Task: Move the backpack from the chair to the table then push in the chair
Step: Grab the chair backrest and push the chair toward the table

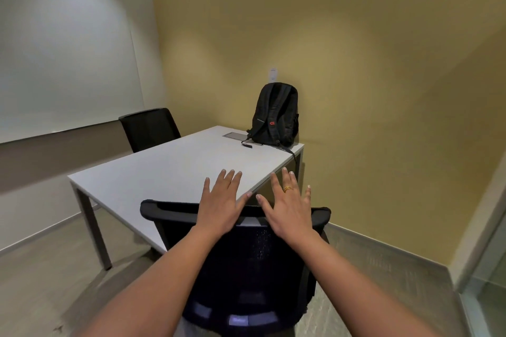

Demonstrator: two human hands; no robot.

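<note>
A black backpack (276, 115) with a small red logo stands upright at the far right corner of the white table (164, 175), leaning against the yellow wall. Directly in front of me is a black mesh chair (246, 262), its backrest top close to the table's near edge. My left hand (221, 202) and my right hand (287, 205) are both spread flat, fingers apart, over the top edge of the backrest. Neither hand holds anything. A gold ring is on my right hand.
A second black chair (150, 128) stands at the far left side of the table. A grey cable hatch (235, 136) is set in the tabletop beside the backpack. A whiteboard (63, 63) covers the left wall. A glass panel (490, 276) is at right.
</note>
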